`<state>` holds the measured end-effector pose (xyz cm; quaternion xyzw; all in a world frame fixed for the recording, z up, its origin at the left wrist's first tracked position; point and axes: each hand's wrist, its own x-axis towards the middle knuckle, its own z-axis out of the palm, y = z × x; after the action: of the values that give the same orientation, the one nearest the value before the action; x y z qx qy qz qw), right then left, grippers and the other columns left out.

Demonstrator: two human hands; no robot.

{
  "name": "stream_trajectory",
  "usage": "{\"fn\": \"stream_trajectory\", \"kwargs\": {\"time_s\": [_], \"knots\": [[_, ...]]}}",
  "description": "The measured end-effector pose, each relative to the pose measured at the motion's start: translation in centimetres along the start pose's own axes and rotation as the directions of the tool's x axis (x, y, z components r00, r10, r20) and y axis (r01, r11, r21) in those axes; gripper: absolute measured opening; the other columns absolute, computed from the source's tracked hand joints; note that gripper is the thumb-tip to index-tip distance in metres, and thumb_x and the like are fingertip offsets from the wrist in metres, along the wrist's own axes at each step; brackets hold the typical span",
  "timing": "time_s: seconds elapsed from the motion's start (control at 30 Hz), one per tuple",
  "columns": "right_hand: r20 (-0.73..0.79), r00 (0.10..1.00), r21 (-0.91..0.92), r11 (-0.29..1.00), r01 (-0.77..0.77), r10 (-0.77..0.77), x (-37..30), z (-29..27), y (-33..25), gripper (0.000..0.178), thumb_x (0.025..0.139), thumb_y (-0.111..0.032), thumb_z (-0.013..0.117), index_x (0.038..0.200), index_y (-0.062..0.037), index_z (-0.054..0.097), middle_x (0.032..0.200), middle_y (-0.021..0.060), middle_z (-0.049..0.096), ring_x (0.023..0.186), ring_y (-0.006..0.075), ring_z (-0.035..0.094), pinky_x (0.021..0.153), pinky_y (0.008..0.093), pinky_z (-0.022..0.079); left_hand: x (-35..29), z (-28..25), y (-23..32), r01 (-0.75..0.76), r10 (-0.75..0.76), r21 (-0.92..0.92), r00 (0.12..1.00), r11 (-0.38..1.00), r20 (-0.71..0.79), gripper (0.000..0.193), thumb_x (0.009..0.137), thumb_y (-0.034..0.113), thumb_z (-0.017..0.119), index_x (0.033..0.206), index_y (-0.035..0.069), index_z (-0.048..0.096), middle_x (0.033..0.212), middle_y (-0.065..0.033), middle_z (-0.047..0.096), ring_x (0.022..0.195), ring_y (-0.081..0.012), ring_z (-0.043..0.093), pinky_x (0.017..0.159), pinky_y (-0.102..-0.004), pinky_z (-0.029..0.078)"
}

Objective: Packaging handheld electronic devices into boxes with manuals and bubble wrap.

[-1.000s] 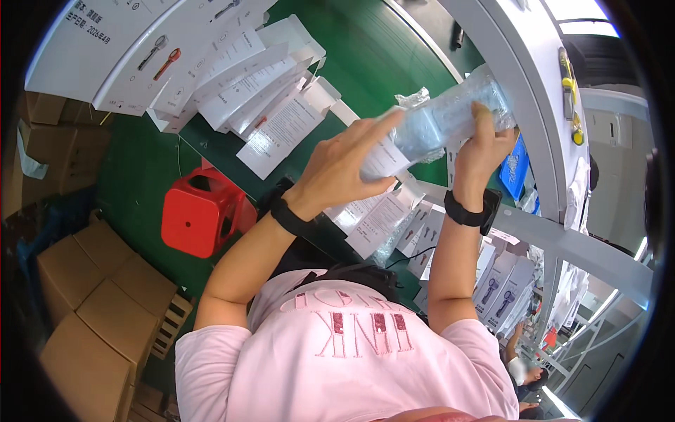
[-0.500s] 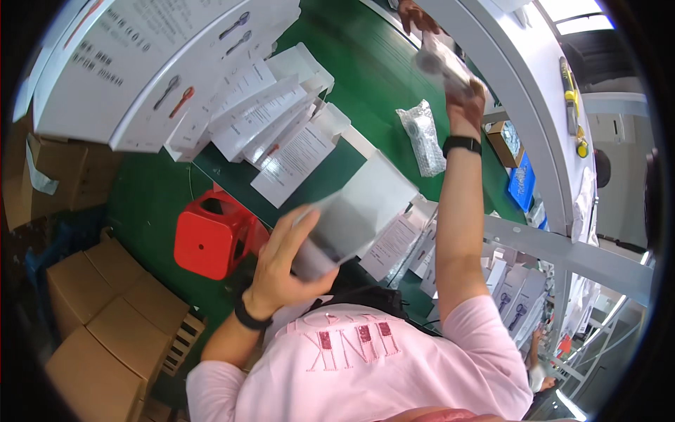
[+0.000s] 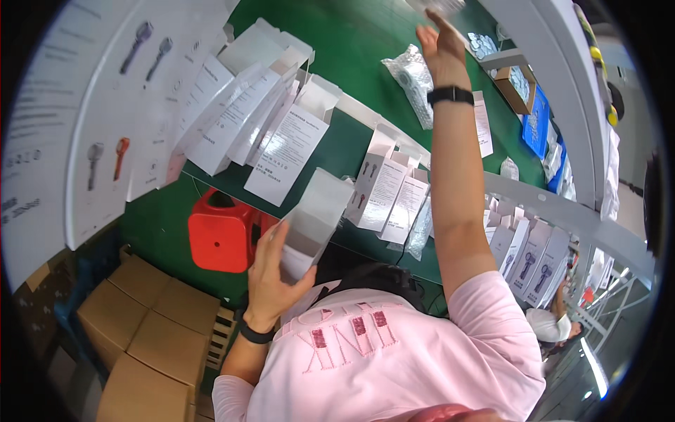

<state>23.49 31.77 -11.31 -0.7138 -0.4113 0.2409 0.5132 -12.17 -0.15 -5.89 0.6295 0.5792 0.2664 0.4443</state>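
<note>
My left hand (image 3: 271, 278) is wrapped round the near side of a white carton (image 3: 316, 214), which is tilted with its end open and looks hollow inside. Across the green bench, my right hand (image 3: 444, 56) reaches far out with its fingers stretched and apart. Just beyond its fingertips, a clear plastic-wrapped item (image 3: 437, 7) is cut off by the top edge; whether the fingers touch it I cannot tell. A bubble-wrapped packet (image 3: 411, 84) lies on the bench left of my right wrist.
Several open white cartons (image 3: 288, 151) stand left, with more cartons (image 3: 383, 190) near my right forearm. Large printed boxes (image 3: 112, 119) rise far left. A red stool (image 3: 218, 235) and brown cartons (image 3: 158, 316) are below. A blue tray (image 3: 536, 126) sits right, past a small brown box (image 3: 517, 88).
My right hand has moved farther out and off the blurred wrapped item it was at. Another person's hand at the top has left view. My left hand still holds the carton, now more upright.
</note>
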Motion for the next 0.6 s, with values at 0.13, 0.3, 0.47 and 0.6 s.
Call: {"fn": "stream_trajectory", "kwargs": {"time_s": [0.13,0.3,0.47,0.6], "knots": [[-0.032,0.996,-0.405,0.912,0.066,-0.086,-5.8,-4.0,3.0,0.122,0.056,-0.037,0.088,0.147,0.0051,0.019,0.144,0.0342,0.029,0.133,0.0437,0.035,0.108,0.0485,0.033,0.8,0.9,1.2,-0.048,0.047,0.095,0.999,0.994,0.015,0.086,0.069,0.016,0.077,0.143,0.006,0.036,0.132,-0.0211,0.048,0.117,-0.0400,0.052,0.092,-0.0433,0.048],[0.238,0.907,-0.752,0.656,-0.054,0.347,-6.8,-6.7,12.8,0.110,0.061,-0.043,0.082,0.149,-0.0088,0.024,0.139,0.0273,0.043,0.130,0.0426,0.041,0.106,0.0486,0.036,5.3,4.6,3.5,-0.154,0.126,0.267,0.985,0.951,0.119,0.084,0.074,0.022,0.076,0.144,0.008,0.032,0.132,-0.0212,0.047,0.117,-0.0386,0.052,0.092,-0.0423,0.049],[0.281,0.958,-0.762,0.619,0.191,0.051,-9.9,-8.0,9.2,0.041,0.070,-0.032,0.067,0.097,-0.0009,0.059,0.100,0.0247,0.064,0.093,0.0413,0.062,0.081,0.0473,0.049,6.7,4.9,3.6,-0.210,0.179,0.317,0.976,0.925,0.122,0.088,0.074,0.024,0.076,0.146,0.007,0.029,0.133,-0.0241,0.046,0.122,-0.0413,0.047,0.097,-0.0431,0.044],[0.357,0.933,-0.727,0.613,0.310,-0.049,-20.5,-14.9,-3.2,0.044,0.068,-0.012,0.069,0.110,-0.0026,0.061,0.103,0.0217,0.062,0.103,0.0406,0.056,0.085,0.0463,0.046,7.4,4.5,2.3,-0.257,0.246,0.189,0.966,0.948,0.080,0.089,0.072,0.014,0.077,0.145,0.004,0.028,0.132,-0.0240,0.044,0.120,-0.0417,0.046,0.098,-0.0422,0.043]]}}
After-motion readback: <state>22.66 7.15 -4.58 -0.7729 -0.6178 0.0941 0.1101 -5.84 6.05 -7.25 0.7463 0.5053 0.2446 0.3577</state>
